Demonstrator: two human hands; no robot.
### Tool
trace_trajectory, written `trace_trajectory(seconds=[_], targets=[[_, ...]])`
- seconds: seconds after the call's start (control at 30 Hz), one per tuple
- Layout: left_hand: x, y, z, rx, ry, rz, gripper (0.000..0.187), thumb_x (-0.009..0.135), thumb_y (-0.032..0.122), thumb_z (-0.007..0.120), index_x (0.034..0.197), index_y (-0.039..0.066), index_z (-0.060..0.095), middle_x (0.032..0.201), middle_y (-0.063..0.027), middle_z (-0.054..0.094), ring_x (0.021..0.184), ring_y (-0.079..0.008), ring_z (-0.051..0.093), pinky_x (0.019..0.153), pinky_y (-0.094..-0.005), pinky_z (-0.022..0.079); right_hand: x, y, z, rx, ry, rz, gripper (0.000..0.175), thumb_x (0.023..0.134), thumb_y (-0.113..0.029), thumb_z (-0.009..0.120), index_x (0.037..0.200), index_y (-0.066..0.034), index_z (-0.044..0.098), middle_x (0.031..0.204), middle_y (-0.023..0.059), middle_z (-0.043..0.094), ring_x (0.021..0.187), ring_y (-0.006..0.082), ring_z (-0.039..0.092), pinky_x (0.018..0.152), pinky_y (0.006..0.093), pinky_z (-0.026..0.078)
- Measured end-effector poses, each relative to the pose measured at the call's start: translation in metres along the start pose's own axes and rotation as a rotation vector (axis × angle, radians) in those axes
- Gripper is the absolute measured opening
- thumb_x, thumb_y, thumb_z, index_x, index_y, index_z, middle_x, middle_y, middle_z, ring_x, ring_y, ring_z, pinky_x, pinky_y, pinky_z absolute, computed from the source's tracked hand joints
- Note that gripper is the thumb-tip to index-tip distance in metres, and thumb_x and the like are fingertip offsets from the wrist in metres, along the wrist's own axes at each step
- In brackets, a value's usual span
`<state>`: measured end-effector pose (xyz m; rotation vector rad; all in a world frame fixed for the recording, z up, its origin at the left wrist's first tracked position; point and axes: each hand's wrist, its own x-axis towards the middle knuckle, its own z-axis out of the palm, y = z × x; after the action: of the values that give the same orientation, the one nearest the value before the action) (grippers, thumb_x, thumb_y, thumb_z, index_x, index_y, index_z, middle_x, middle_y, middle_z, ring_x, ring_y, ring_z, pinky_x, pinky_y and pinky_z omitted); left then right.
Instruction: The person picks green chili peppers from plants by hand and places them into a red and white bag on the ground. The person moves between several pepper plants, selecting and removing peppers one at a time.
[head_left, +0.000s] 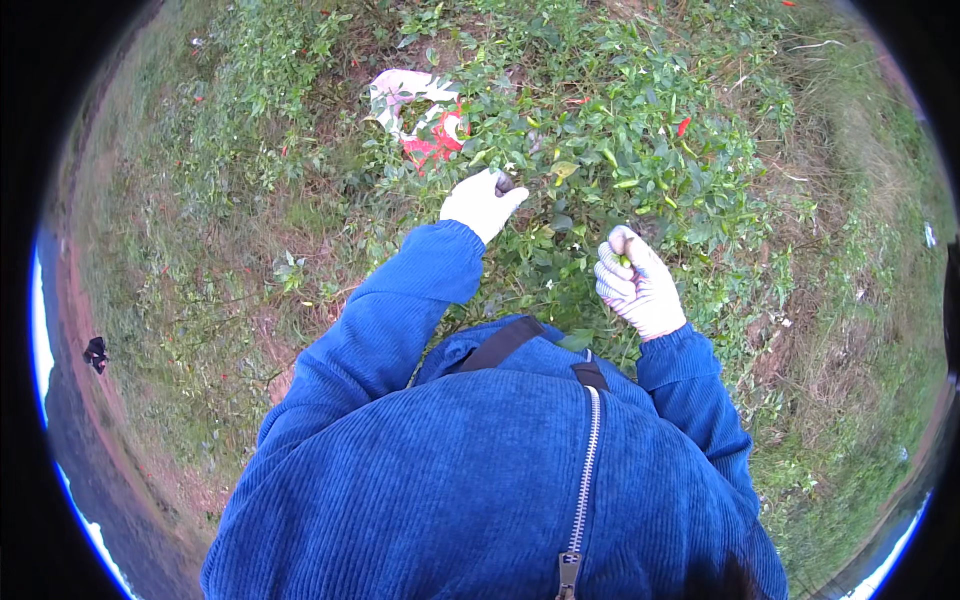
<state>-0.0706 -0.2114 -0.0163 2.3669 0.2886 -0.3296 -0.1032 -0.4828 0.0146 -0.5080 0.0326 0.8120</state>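
Note:
Both my hands wear white knit gloves, smudged dark at the fingertips. My right hand (637, 279), palm turned up, has its fingers curled around a green chili pepper (624, 261); only a small part of the pepper shows. My left hand (484, 204) reaches into the leaves of a chili plant (551, 199) with thumb and fingers bent together. Whether it grips anything is hidden by the hand's back. Several green chili peppers (627, 184) hang on the plant between and beyond my hands. A red chili pepper (683, 126) stands out farther up.
A white, pink and red plastic bag (390, 94) lies among the leaves just beyond my left hand. More chili plants (277, 82) spread to the left. Dry grass (832, 247) and bare soil border the right side. A small dark shape (95, 355) is far off at left.

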Motion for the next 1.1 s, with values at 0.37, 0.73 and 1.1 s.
trace_trajectory(seconds=[0.37,0.73,1.1], targets=[[-0.020,0.025,-0.022,0.339,0.390,0.417,0.021,0.088,0.033,0.066,0.095,0.014,0.069,0.095,-0.0066,0.062,0.089,-0.0275,0.064,0.076,-0.0403,0.052,-0.027,0.009,0.026,-0.126,0.243,-0.006,0.028,0.098,-0.022,0.061,0.117,-0.0019,0.058,0.098,0.0090,0.062,0.076,0.0138,0.058,0.059,0.0226,0.046],[-0.085,0.102,-0.033,-0.463,-0.278,0.459,0.030,0.089,0.014,0.066,0.118,0.004,0.068,0.103,-0.0087,0.071,0.096,-0.0155,0.066,0.086,-0.0312,0.052,-0.047,0.001,0.044,-0.211,0.361,0.035,0.055,0.104,-0.045,0.046,0.135,0.0009,0.050,0.089,0.0049,0.060,0.072,0.0124,0.055,0.056,0.0236,0.038],[-0.069,0.101,-0.027,-0.128,-0.101,0.671,0.027,0.094,0.016,0.061,0.118,0.007,0.067,0.100,-0.0101,0.069,0.094,-0.0244,0.068,0.085,-0.0337,0.053,-0.089,-0.002,0.034,0.001,0.317,-0.157,0.038,0.096,-0.020,0.065,0.126,0.0010,0.056,0.096,0.0071,0.060,0.069,0.0118,0.050,0.055,0.0200,0.038]])
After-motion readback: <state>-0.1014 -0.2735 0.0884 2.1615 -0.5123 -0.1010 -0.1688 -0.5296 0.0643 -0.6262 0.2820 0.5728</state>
